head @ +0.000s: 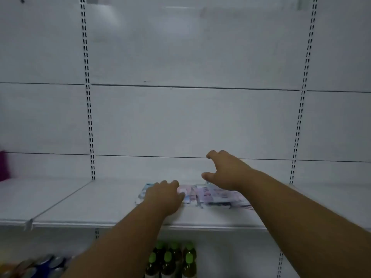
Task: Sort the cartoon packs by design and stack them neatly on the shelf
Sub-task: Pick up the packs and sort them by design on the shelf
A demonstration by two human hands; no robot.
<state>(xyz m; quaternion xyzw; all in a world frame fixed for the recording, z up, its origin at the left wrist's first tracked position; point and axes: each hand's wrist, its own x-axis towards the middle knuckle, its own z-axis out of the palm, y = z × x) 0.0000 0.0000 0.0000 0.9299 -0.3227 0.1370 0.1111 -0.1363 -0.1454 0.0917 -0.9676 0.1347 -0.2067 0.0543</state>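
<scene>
A: Step? Looks like early sorting. Cartoon packs (202, 195) lying flat, mid shelf (100, 199), overlapping.
B: Left hand (163, 194) resting on left packs, grip unclear. Right hand (224, 170) hovering above, fingers spread, empty.
A: Next: separate by design, square up piles.
B: Prints too blurred; pack count unclear.

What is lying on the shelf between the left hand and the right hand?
In the head view, flat cartoon packs lie on the shelf between them. The left hand rests on their left end; the right hand hovers above the right part.
</scene>
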